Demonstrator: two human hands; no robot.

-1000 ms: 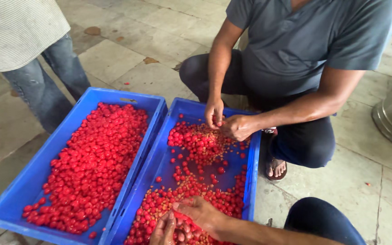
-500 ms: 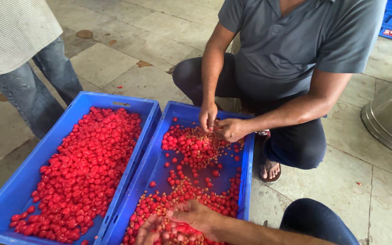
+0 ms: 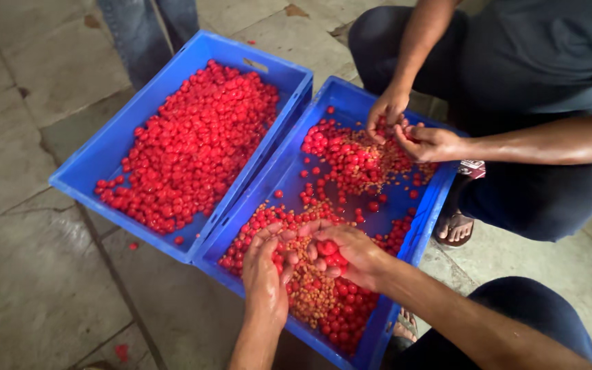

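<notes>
Both of the person's hands work low over the near end of the right blue crate (image 3: 425, 226), which sits on the stone floor (image 3: 29, 274) touching the left blue crate (image 3: 114, 147). The right hand (image 3: 351, 253) is cupped palm-up, its grip curled loosely round a few red cherries (image 3: 328, 250); the left hand (image 3: 265, 270) lies palm-down just beside it, fingers part spread over the mix of cherries and brown pits (image 3: 310, 294), though whether it pinches anything beneath cannot be told from this angle. The likeliest slip is fruit rolling out of that loose cup, since the fingers are not closed over it. The hands also sit close to the crate's near rim, so a careless sweep could flick pits or cherries onto the floor, where a few stray ones (image 3: 133, 245) already lie. A co-worker's hands (image 3: 405, 130) sort at the far end, well apart, so a collision looks unlikely.
</notes>
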